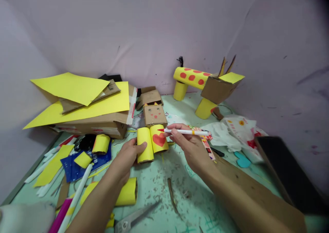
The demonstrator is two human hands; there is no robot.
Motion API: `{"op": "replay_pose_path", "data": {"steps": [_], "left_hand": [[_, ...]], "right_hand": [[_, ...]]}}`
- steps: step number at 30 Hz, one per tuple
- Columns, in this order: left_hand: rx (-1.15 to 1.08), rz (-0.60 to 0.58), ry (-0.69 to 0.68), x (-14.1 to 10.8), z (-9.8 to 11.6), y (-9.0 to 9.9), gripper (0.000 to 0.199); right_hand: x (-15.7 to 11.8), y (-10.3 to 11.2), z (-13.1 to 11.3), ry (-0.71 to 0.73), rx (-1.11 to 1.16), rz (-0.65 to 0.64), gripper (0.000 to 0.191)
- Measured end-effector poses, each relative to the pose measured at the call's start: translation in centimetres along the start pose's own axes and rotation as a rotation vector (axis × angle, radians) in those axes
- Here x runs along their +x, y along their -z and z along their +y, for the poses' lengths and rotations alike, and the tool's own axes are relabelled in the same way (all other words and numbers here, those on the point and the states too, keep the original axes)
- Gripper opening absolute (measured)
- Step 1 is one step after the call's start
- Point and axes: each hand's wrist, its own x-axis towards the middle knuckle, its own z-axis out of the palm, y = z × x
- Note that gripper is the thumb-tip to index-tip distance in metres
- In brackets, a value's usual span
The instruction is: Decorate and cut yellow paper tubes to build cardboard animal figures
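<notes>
In my left hand (130,155) is a plain yellow paper-covered tube (145,147), gripped with the thumb across its front. A second yellow tube (155,131) stands against it, with a red heart (159,139) coloured on its side. My right hand (186,142) pinches a white-barrelled red marker (189,131). Its red tip points left, at the upper part of the heart tube; I cannot tell whether it touches. Just behind both tubes is a small cardboard box head (155,115) with a drawn face and pointed ears.
A red-spotted yellow tube animal (192,77) with a cardboard head stands at the back right. Yellow sheets (77,89) lie on a carton (102,125) at left. Scissors (136,219) and another yellow tube (127,191) lie in front. A dark phone-like slab (288,171) is at right.
</notes>
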Motion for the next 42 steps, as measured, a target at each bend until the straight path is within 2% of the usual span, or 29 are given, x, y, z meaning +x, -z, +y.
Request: {"op": "replay_pose_path", "data": {"steps": [5, 11, 15, 24, 28, 36, 42], "left_hand": [[0.016, 0.007, 0.022, 0.3, 0.0, 0.0, 0.037], [0.025, -0.008, 0.011, -0.1, 0.0, -0.1, 0.038], [0.037, -0.022, 0.008, -0.1, 0.0, 0.0, 0.039], [0.036, -0.026, 0.009, 0.1, 0.1, 0.0, 0.042], [0.017, -0.034, -0.005, -0.1, 0.2, 0.0, 0.041], [0.002, -0.037, -0.020, 0.1, 0.1, 0.0, 0.042], [0.000, -0.036, -0.015, -0.1, 0.1, 0.0, 0.043]], "right_hand": [[-0.1, -0.3, 0.6, -0.005, -0.078, -0.033, 0.021], [-0.7, -0.4, -0.5, -0.020, 0.026, -0.047, 0.018], [-1.3, -0.4, -0.6, -0.013, -0.122, -0.102, 0.016], [-1.8, -0.9, 0.3, 0.212, -0.403, -0.150, 0.014], [-1.9, -1.2, 0.3, 0.279, -0.483, -0.133, 0.013], [-1.9, -1.4, 0.7, 0.521, -0.612, -0.112, 0.011], [-1.8, -1.4, 1.0, 0.515, -0.585, -0.101, 0.010]]}}
